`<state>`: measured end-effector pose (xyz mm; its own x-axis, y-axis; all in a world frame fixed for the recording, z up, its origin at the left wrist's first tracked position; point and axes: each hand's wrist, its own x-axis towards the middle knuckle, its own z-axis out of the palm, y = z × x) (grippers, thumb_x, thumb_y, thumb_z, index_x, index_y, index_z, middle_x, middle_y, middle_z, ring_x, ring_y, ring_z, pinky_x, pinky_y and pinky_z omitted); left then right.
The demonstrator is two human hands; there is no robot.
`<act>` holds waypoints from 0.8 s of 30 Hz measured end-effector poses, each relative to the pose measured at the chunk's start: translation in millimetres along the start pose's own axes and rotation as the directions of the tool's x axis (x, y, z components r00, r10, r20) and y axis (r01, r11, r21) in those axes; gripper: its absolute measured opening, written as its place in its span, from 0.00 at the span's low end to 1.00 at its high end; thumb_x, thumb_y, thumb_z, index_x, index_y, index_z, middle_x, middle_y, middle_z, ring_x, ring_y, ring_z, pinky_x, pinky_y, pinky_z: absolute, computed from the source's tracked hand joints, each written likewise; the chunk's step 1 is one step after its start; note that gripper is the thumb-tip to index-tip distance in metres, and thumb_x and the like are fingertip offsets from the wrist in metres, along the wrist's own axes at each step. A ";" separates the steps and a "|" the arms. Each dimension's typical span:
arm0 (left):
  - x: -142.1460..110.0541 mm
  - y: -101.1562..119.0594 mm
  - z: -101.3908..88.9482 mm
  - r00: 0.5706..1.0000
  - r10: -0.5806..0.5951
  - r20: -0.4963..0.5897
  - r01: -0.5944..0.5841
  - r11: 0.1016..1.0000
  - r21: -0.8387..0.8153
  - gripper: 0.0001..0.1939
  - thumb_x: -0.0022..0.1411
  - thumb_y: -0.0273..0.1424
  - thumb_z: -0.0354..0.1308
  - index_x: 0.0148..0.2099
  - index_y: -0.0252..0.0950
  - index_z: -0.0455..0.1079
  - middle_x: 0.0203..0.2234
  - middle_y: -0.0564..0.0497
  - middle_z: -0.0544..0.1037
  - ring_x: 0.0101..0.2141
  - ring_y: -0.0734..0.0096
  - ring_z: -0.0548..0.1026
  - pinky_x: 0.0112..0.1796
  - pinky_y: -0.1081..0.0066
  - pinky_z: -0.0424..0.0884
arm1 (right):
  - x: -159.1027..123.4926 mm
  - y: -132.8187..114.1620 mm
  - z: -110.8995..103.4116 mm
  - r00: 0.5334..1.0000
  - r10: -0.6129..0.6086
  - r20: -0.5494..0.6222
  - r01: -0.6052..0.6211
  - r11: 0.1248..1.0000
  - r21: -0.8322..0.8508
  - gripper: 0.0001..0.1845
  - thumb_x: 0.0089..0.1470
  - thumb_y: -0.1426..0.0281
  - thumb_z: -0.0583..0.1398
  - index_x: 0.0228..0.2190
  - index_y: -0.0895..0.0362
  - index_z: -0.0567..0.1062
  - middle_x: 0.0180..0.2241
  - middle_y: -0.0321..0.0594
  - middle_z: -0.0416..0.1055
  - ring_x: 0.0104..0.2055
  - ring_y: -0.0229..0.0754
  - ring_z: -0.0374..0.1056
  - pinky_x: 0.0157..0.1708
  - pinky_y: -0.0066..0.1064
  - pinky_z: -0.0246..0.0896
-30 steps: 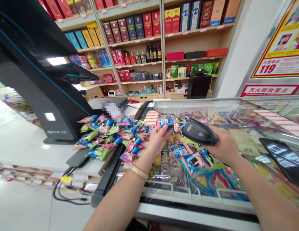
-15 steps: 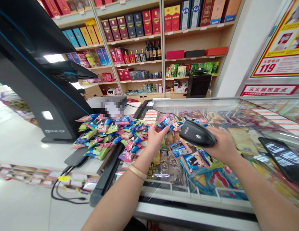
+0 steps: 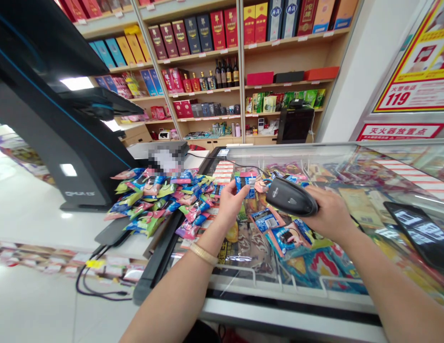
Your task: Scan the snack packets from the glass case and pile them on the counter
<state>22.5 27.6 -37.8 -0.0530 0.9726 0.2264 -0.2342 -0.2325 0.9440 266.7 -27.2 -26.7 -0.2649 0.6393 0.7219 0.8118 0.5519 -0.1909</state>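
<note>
My left hand (image 3: 232, 202) pinches a small blue snack packet (image 3: 246, 180) whose barcode side faces the scanner. Wrapped around the handle of a black barcode scanner (image 3: 291, 196) is my right hand (image 3: 329, 209), and the scanner's head points left at the packet, a short gap apart. Below the scanner, blue and pink snack packets (image 3: 286, 238) lie on the glass top of a chest freezer (image 3: 243, 309). To the left, a large heap of similar packets (image 3: 164, 197) spreads from the counter onto the freezer's edge.
A dark checkout terminal (image 3: 82, 143) stands on the white counter (image 3: 39, 209) at left. A black phone (image 3: 420, 233) lies on the glass at right. The scanner's cord (image 3: 225, 159) runs back toward the counter. Shelves of boxed bottles (image 3: 203, 35) line the back wall.
The packet in my left hand has turned more upright, with its barcode shifted slightly. My right hand and the scanner have stayed nearly in place.
</note>
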 end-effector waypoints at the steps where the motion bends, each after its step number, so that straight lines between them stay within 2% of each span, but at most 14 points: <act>1: 0.2 -0.2 -0.1 1.000 -0.001 0.003 0.001 1.000 0.003 0.16 0.48 0.39 0.73 0.38 0.35 0.78 0.31 0.53 0.81 0.32 0.71 0.75 0.38 0.71 0.70 | 0.3 -0.2 -0.1 1.000 0.003 0.005 -0.003 1.000 0.000 0.12 0.52 0.60 0.63 0.37 0.53 0.80 0.31 0.42 0.78 0.33 0.46 0.74 0.30 0.32 0.63; 8: 2.2 -6.7 -2.1 0.999 0.031 0.031 -0.033 0.997 0.072 0.13 0.52 0.38 0.69 0.37 0.35 0.78 0.29 0.53 0.80 0.31 0.70 0.74 0.37 0.71 0.70 | 1.5 -1.0 -1.5 1.000 0.009 0.016 -0.010 1.000 0.023 0.12 0.52 0.62 0.62 0.37 0.53 0.79 0.30 0.40 0.77 0.32 0.45 0.74 0.30 0.32 0.63; 11: 4.3 -5.1 -5.9 0.990 0.141 -0.009 -0.133 0.949 0.285 0.11 0.57 0.34 0.64 0.41 0.36 0.79 0.31 0.52 0.79 0.34 0.68 0.74 0.41 0.68 0.71 | 0.5 0.3 -1.1 1.000 0.007 -0.014 -0.006 1.000 0.014 0.12 0.51 0.63 0.63 0.37 0.53 0.80 0.31 0.41 0.78 0.33 0.46 0.74 0.30 0.32 0.63; 13: 5.5 0.4 -10.6 0.958 0.284 -0.039 -0.218 0.809 0.545 0.14 0.59 0.30 0.62 0.47 0.39 0.80 0.37 0.49 0.78 0.39 0.64 0.75 0.47 0.65 0.70 | -0.3 1.3 -0.3 1.000 0.005 -0.029 -0.005 1.000 0.002 0.11 0.50 0.63 0.63 0.36 0.53 0.80 0.32 0.42 0.78 0.33 0.47 0.75 0.31 0.33 0.64; 15: 6.1 7.7 -17.2 0.926 0.378 -0.010 -0.221 0.562 0.797 0.19 0.61 0.28 0.60 0.53 0.43 0.79 0.44 0.46 0.77 0.46 0.58 0.74 0.51 0.60 0.69 | -0.9 1.9 0.5 0.999 -0.002 -0.044 0.002 1.000 -0.007 0.10 0.50 0.64 0.63 0.36 0.53 0.79 0.32 0.42 0.78 0.33 0.47 0.75 0.31 0.33 0.64; 17: 6.5 14.1 -25.0 0.929 0.370 0.033 -0.151 0.294 0.944 0.21 0.63 0.28 0.58 0.56 0.48 0.78 0.49 0.44 0.76 0.50 0.53 0.72 0.51 0.56 0.67 | -1.2 1.6 0.9 0.998 -0.010 -0.060 0.009 1.000 -0.013 0.09 0.49 0.66 0.63 0.35 0.53 0.80 0.32 0.42 0.78 0.33 0.47 0.74 0.31 0.34 0.64; 19: 7.1 17.3 -32.6 0.945 0.324 0.046 -0.077 0.083 0.994 0.20 0.65 0.28 0.56 0.56 0.49 0.78 0.52 0.42 0.75 0.53 0.49 0.71 0.51 0.53 0.66 | -1.1 0.5 0.7 0.997 -0.015 -0.072 0.014 1.000 -0.014 0.08 0.50 0.66 0.63 0.34 0.53 0.80 0.32 0.42 0.79 0.33 0.47 0.74 0.31 0.34 0.64; 21: 7.9 17.1 -38.3 0.957 0.288 0.041 -0.029 -0.047 0.998 0.20 0.66 0.27 0.53 0.55 0.48 0.79 0.54 0.40 0.74 0.54 0.47 0.70 0.50 0.52 0.66 | -0.9 -0.8 0.1 0.997 -0.021 -0.074 0.020 1.000 -0.006 0.07 0.50 0.66 0.63 0.33 0.52 0.79 0.32 0.42 0.78 0.33 0.47 0.74 0.31 0.33 0.64; 24: 8.3 14.3 -40.0 0.969 0.247 0.028 0.007 -0.139 0.990 0.21 0.65 0.26 0.51 0.55 0.41 0.78 0.56 0.36 0.74 0.55 0.46 0.69 0.50 0.51 0.66 | -0.2 -1.4 -0.5 0.997 -0.009 -0.073 0.009 1.000 0.005 0.08 0.50 0.65 0.63 0.34 0.53 0.79 0.31 0.42 0.78 0.33 0.47 0.74 0.31 0.33 0.64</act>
<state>-20.1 32.5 -32.0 -0.0816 0.8846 0.4591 0.9935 0.0358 0.1076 265.9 -28.4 -26.2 -0.2329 0.5936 0.7703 0.8070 0.5600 -0.1875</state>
